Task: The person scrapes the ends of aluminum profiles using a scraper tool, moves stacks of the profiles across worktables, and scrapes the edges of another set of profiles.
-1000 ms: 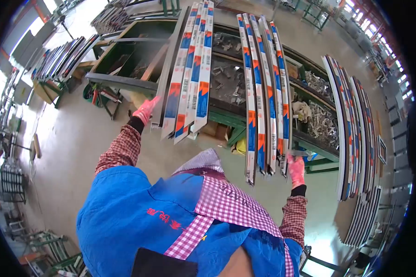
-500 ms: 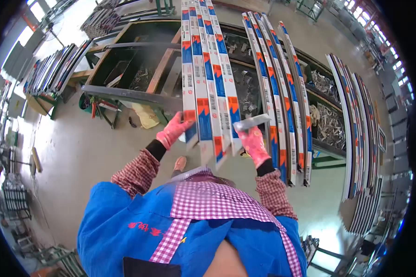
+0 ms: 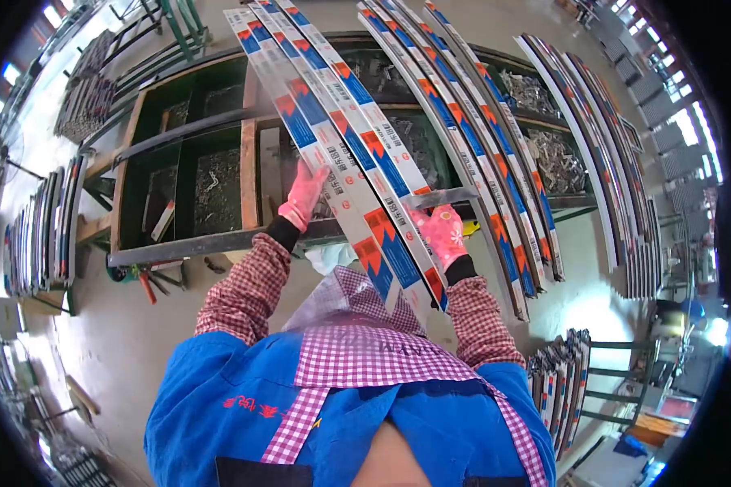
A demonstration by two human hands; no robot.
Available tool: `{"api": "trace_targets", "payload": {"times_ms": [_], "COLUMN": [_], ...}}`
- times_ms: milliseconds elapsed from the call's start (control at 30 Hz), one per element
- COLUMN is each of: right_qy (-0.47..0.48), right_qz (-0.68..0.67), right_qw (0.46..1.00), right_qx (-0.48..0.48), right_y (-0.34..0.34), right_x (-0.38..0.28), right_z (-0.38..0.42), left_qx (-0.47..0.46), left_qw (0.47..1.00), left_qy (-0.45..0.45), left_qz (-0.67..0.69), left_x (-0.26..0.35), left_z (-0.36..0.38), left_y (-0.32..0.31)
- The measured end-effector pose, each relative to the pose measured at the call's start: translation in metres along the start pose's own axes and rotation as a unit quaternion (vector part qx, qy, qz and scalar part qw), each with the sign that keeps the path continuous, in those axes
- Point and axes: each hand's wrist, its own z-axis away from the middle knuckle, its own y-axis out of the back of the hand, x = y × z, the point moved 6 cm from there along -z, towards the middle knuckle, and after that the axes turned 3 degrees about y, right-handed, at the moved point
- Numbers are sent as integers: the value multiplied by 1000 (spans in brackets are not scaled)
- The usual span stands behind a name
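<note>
My left hand (image 3: 304,196), in a pink glove, is closed around the left edge of a long white profile (image 3: 351,188) with blue and orange printed film. This profile slants across the bench, its near end close to my apron. Another film-covered profile (image 3: 382,150) lies right alongside it. My right hand (image 3: 443,235), also gloved in pink, grips a short flat grey metal bar (image 3: 443,197). The bar points across the profiles, and the right hand is beside their right edge. Its fingertips are partly hidden.
A green bench with compartments (image 3: 179,253) lies ahead, holding small metal parts (image 3: 556,158). Several more film-covered profiles (image 3: 471,138) rest across it to the right. Further stacks stand at the far right (image 3: 601,146), left (image 3: 45,235) and lower right (image 3: 562,381).
The profiles at my left hand have swung from nearly straight ahead to a slant, far ends leftward. The left one now shows a broader face. My view has shifted; the bar stays in my right hand.
</note>
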Motion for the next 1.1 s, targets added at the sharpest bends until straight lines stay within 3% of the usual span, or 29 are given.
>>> {"api": "trace_targets", "payload": {"times_ms": [33,133,167,200,267,300,400,533,600,633,667,733,767,800,900,933,1067,1100], "right_qy": [-8,5,-21,-8,20,-44,155,97,71,66,62,49,44,36,24,14,7,-22], "right_qz": [15,-78,34,18,-11,-10,63,227,175,178,181,173,174,176,171,163,56,94], "right_qw": [1000,997,999,1000,996,999,979,966,982,982,982,983,983,983,984,985,998,995], "right_qx": [9,8,-29,12,92,15,118,79,26,13,0,-22,-29,-36,-38,-48,13,-39], "right_y": [4,8,4,5,5,2,6,-14,-15,-13,-10,-5,-3,-2,-2,-2,-2,-2], "right_x": [-7,-7,-1,5,15,19,-24,-44,-48,-54,-60,-69,-71,-71,-69,-67,-62,-62], "right_z": [6,23,28,36,53,57,64,72,73,74,75,70,70,71,71,69,67,64], "left_qx": [-17,-91,-130,-153,-148,-145,-141,-163,-163,-151,-117,-28,7,38,-204,-192,-202,-207], "left_qw": [998,995,989,987,986,985,983,986,986,986,988,996,980,902,799,811,751,744], "left_qy": [49,21,34,48,11,11,5,-1,-20,46,32,44,120,199,286,247,264,270], "left_qz": [34,21,54,-1,-69,-90,-120,-34,16,47,98,-72,160,381,489,494,571,576], "left_x": [16,38,45,45,41,38,33,29,34,39,56,13,-7,-30,-79,-78,-84,-88], "left_z": [10,23,30,32,25,25,21,24,28,32,37,-6,-19,-29,-97,-109,-120,-129], "left_y": [-8,-21,-31,-36,-38,-38,-37,-36,-35,-33,-28,20,22,15,-25,-28,-60,-73]}}
